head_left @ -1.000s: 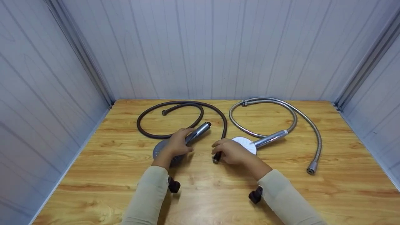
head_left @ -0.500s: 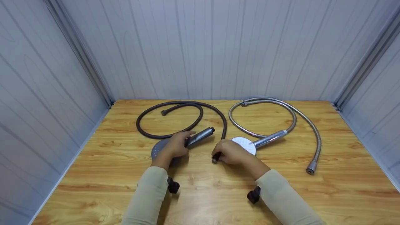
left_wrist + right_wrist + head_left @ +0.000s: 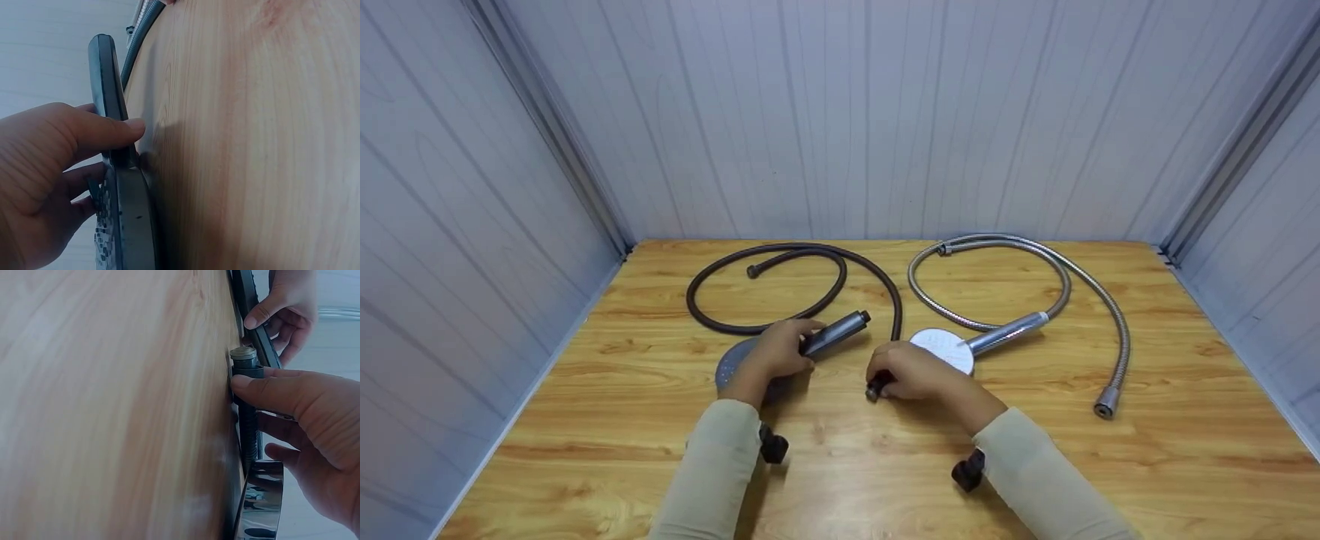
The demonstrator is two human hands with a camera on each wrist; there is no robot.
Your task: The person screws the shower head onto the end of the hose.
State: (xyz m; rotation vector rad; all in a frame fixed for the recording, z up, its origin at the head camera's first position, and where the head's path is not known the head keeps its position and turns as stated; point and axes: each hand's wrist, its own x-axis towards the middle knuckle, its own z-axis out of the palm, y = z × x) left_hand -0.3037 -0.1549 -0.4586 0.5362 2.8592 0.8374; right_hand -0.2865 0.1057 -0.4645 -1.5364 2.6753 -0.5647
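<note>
Now grips the gray shower head with the left hand, low left of the frame's middle, and pinches the dark hose end with the right hand, low right, lower than a second ago, so has both held but not joined.

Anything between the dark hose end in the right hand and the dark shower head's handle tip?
No separate object visible. Between the dark hose end and handle tip, the head view shows only table and the edge of the right hand. The white-faced shower head lies beyond that hand, outside the gap.
</note>
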